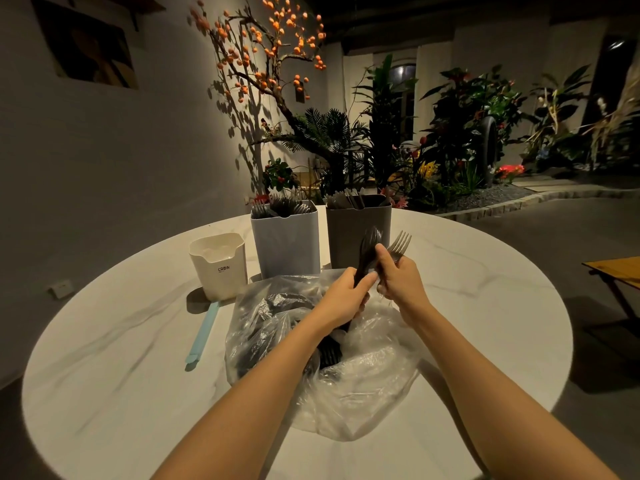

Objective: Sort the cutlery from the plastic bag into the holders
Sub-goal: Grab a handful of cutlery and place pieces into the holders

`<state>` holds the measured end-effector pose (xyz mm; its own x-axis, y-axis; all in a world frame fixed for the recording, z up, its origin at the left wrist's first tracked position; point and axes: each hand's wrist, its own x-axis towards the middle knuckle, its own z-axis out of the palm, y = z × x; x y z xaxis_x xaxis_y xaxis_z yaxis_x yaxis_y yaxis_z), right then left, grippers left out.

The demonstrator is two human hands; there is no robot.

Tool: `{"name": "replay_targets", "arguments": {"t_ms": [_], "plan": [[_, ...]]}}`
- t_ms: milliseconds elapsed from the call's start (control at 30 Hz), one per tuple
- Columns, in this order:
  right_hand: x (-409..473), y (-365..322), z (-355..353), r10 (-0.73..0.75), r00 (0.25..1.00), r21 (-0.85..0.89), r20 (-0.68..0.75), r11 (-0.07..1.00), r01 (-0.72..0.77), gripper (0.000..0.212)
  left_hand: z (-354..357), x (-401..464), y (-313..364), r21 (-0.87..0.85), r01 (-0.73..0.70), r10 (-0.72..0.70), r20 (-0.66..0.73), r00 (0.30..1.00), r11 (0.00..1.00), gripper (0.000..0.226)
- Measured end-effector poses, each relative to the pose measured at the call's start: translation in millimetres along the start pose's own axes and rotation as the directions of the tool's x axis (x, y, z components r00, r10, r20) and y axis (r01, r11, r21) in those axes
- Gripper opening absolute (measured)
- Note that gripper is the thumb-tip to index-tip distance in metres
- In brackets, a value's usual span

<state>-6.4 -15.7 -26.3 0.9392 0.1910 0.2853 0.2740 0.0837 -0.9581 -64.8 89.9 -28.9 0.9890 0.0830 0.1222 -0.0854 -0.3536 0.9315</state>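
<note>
A clear plastic bag (367, 372) lies open in the middle of the round table, with dark cutlery (329, 355) inside it. Above the bag, my left hand (346, 296) grips a bunch of black spoons (369, 247) held upright. My right hand (403, 275) holds a fork (400, 245) and its thumb touches the spoons. Behind stand a light blue holder (285, 240) with forks and spoons, a grey holder (349, 233) with cutlery, and a small white holder (220, 268).
A light blue strip (204, 332) lies on the white marble table (114, 375) left of the bag. A wooden stool (614, 271) stands off the table's right edge. Plants and a tree with orange fruit fill the background.
</note>
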Motion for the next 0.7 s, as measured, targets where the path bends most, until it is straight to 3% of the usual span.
{"name": "replay_targets", "arguments": {"t_ms": [233,533,700], "plan": [[2.5,4.0,0.8,-0.023,0.996,-0.106,0.083,0.994,0.032,0.056,-1.0,-3.7,1.3,0.048,-0.025,0.025,0.005,1.0,0.999,0.02],[-1.8,-0.3,2.7,-0.049,0.988,-0.062,0.146,0.996,0.059,0.044,-3.1,-1.0,0.0,0.034,0.001,0.001,-0.04,0.999,0.999,0.027],[-6.1,-0.3,3.5,-0.074,0.965,-0.098,0.25,0.99,0.102,0.034,-2.1,-1.4,7.1,-0.208,0.025,-0.03,-0.02,0.999,0.978,0.043]]}}
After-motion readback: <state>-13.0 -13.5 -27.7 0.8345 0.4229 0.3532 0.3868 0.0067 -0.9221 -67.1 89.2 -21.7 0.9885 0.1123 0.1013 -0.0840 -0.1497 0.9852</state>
